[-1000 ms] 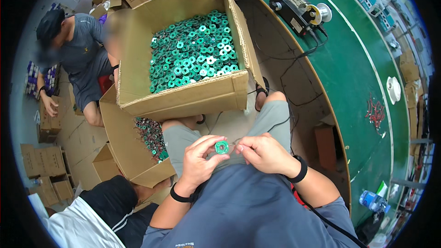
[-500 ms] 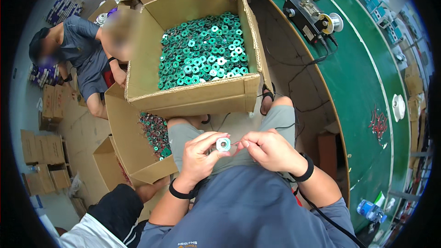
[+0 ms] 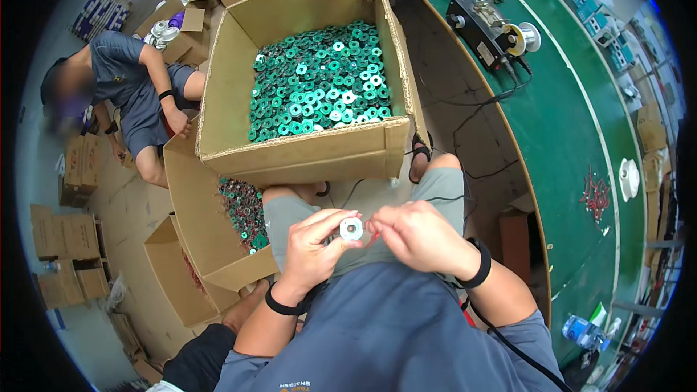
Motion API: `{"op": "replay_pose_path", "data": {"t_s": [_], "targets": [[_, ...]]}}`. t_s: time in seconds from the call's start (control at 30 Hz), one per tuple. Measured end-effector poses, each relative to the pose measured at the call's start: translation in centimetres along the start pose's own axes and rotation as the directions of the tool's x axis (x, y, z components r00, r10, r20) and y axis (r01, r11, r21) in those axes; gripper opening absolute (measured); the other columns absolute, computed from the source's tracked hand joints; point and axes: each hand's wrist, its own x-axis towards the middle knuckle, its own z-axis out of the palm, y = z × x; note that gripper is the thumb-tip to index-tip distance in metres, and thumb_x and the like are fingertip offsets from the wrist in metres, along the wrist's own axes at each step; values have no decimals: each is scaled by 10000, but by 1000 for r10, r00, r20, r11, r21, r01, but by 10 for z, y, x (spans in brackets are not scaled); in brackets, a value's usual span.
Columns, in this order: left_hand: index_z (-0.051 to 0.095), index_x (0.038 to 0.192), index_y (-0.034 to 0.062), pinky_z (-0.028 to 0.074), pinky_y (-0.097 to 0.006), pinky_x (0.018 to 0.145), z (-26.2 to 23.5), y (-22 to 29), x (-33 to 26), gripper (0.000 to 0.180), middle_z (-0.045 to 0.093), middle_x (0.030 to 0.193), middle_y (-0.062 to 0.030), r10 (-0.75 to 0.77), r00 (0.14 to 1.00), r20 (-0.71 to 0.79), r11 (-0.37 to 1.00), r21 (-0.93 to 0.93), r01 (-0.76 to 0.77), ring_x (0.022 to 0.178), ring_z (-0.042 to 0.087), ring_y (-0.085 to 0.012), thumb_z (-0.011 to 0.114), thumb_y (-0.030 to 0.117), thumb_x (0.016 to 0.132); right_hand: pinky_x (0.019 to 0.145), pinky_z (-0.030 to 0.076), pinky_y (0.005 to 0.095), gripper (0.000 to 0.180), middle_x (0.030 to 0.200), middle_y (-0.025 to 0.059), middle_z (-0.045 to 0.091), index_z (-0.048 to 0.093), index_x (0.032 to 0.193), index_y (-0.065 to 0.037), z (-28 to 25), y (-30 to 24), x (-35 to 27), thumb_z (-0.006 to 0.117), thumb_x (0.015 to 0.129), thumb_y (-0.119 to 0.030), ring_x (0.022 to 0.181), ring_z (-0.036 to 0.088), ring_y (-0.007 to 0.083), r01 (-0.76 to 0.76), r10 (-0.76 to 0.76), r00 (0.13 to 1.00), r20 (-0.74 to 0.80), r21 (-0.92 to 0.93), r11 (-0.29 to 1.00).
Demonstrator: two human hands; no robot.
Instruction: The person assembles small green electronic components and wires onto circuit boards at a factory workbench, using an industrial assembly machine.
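Observation:
Over my lap, my left hand [image 3: 316, 245] pinches a small octagonal circuit board [image 3: 351, 229], pale-faced with a hole in its middle, between thumb and fingers. Close to its right, my right hand [image 3: 421, 236] is closed on a thin red wire [image 3: 372, 231] that shows between the two hands. Whether the wire is joined to the board is too small to tell. Beyond my knees stands a large cardboard box [image 3: 305, 158] holding a heap of green ring-shaped circuit boards [image 3: 319, 87]. Black bands circle both my wrists.
A lower cardboard box [image 3: 196, 203] at the left holds boards with red wires [image 3: 243, 210]. On the green table [image 3: 552, 145] at the right are a black soldering device [image 3: 479, 29], loose red wires [image 3: 595, 196], a white spool [image 3: 629, 178] and a bottle [image 3: 584, 332]. Co-workers [image 3: 131, 80] sit nearby.
My right hand has shifted slightly and turned beside the board, while my left hand stays nearly still. The co-worker at the far left has moved an arm; the one at lower left has leaned out of view.

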Motion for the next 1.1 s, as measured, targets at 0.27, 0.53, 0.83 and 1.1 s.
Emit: {"op": "replay_pose_path", "data": {"t_s": [0.27,0.53,0.83,1.1], "targets": [[691,1144,-38,616,-328,786,-3,-4,0,397,709,1059,-140,7,1000,17,1000,-20,-6,939,707,-209,769,-77,757,698,512,442,125,767,132,669,640,945,-45,2,-2,5,573,846,-11,755,663,346,20,-18,1000,24,-86,996],[711,1100,-33,575,-276,732,6,-7,-8,383,724,984,-116,-68,996,-65,985,-160,57,847,704,-165,799,-41,727,643,510,484,60,663,187,619,590,826,-33,9,-5,-1,622,843,-80,690,647,392,112,-107,993,47,-138,984],[697,1071,-76,572,-307,778,6,0,-5,356,725,971,-130,-185,979,-83,980,-93,178,865,692,-195,761,-1,730,593,512,493,93,647,177,631,602,792,-43,34,21,-14,646,791,-125,636,651,388,149,-154,988,-23,-149,978],[655,1145,-94,532,-310,840,5,-34,-15,407,673,1074,-111,-205,977,-55,965,-180,192,935,661,-194,690,-41,743,562,482,484,149,608,191,606,604,723,-6,38,17,-13,657,767,-138,599,627,387,141,-167,980,-108,-211,967]]}}
